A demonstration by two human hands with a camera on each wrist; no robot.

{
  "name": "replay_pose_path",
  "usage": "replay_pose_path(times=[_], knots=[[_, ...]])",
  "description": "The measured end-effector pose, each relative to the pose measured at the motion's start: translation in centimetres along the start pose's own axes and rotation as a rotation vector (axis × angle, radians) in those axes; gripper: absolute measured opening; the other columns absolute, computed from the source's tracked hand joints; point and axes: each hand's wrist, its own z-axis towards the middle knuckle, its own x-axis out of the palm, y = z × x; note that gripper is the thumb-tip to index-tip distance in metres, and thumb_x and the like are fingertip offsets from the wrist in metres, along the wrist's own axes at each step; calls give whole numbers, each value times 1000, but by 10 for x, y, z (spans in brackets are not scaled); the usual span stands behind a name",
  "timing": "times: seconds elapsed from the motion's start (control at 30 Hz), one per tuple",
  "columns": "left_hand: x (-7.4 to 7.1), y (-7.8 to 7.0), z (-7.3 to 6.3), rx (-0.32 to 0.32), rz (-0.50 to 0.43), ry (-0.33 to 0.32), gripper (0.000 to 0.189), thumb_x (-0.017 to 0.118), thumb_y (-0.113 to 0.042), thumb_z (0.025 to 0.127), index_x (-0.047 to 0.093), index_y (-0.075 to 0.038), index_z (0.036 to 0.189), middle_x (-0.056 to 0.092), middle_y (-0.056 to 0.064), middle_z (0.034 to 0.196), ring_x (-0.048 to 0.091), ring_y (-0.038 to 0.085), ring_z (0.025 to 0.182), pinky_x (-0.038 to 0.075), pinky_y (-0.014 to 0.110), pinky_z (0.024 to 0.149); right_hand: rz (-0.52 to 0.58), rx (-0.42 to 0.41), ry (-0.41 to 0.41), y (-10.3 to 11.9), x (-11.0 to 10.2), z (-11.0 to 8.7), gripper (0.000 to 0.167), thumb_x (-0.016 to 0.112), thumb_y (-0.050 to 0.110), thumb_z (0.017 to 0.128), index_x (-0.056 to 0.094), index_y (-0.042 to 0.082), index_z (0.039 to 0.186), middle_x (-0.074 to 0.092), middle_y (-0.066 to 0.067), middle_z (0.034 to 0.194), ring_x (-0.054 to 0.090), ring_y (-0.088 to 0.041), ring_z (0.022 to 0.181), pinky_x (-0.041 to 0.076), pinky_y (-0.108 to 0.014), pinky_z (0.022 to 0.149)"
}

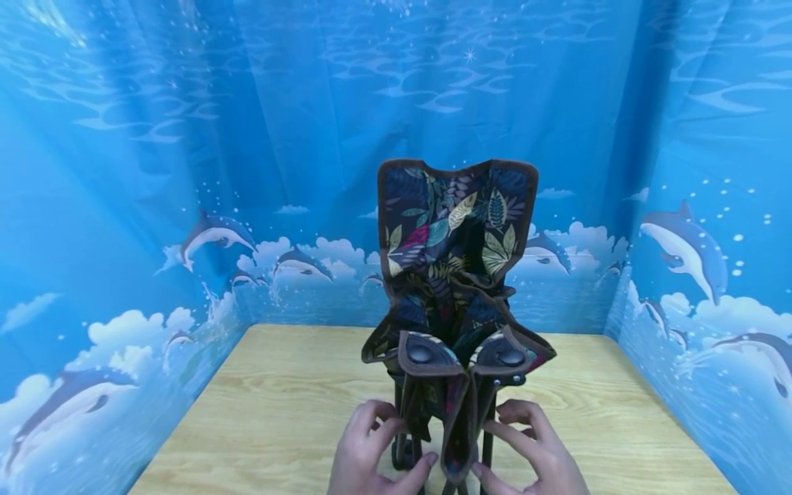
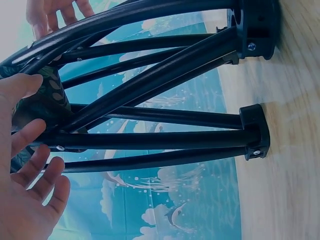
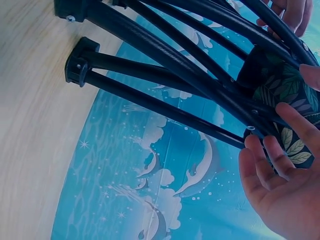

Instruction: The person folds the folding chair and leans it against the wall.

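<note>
A partly folded camping chair (image 1: 427,227) stands upright on the table, its dark leaf-patterned fabric bunched between the tubes. Black tubular legs (image 2: 160,139) cross below and end in plastic feet (image 3: 82,61) on the wood. At the chair's left side is my left hand (image 1: 361,454), fingers spread and slightly bent, thumb and fingertips at the fabric and tubes. My right hand (image 1: 541,454) mirrors it on the right, its index fingertip against the fabric and the other fingers loosely bent beside a tube. Neither hand visibly wraps round a tube. The chair hides part of the fingertips.
The wooden table (image 1: 278,385) spreads to both sides of the chair. Behind and beside it hangs a blue curtain (image 1: 297,137) printed with dolphins, clouds and water. The chair's raised back fabric stands in front of the rear curtain.
</note>
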Motion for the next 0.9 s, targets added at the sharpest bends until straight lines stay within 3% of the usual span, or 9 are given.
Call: replay_pose_path(times=[0.17, 0.27, 0.37, 0.47, 0.73, 0.9], knots=[[3, 6, -2, 102, 2, -6, 27, 90, -48, 81, 77, -27, 93, 62, -13, 99, 57, 3, 86, 49, 18, 68, -36, 12, 26, -2, 1, -3, 60, 103, 21, 60, 79, 28, 115, 60, 3, 123, 59, -8, 105, 54, -13, 81], [5, 7, -4, 105, 6, 18, 27, 90, -50, 82, 77, -29, 94, 62, -14, 99, 56, 1, 85, 49, 17, 68, -58, 11, 40, -3, 1, -4, 59, 102, 26, 62, 79, 31, 116, 61, 4, 123, 60, -9, 104, 58, -21, 78], [5, 7, -5, 79, 6, 45, 28, 90, -51, 81, 77, -31, 96, 61, -17, 99, 55, -2, 85, 49, 16, 69, -78, 21, 60, -4, 1, -5, 58, 102, 30, 63, 79, 34, 116, 61, 4, 123, 62, -10, 100, 59, -29, 71], [5, 6, -6, 58, 7, 54, 28, 90, -52, 81, 78, -34, 99, 61, -21, 99, 55, -5, 85, 49, 16, 69, -95, 59, 82, -3, 1, -6, 57, 102, 33, 64, 78, 36, 115, 61, 7, 123, 64, -10, 97, 58, -30, 69], [4, 6, -10, -1, 29, 93, 28, 88, -57, 81, 80, -33, 94, 60, -25, 97, 55, -8, 84, 51, 18, 69, -115, 266, 199, 2, 0, -8, 46, 98, 41, 71, 78, 44, 112, 58, 16, 122, 64, -5, 99, 57, -27, 71], [3, 7, -10, -24, 36, 151, 29, 83, -61, 84, 80, -34, 95, 61, -24, 97, 55, -8, 83, 52, 18, 69, -92, 332, 243, 3, -1, -8, 42, 96, 44, 74, 78, 47, 112, 57, 17, 121, 63, -4, 100, 57, -26, 72]])
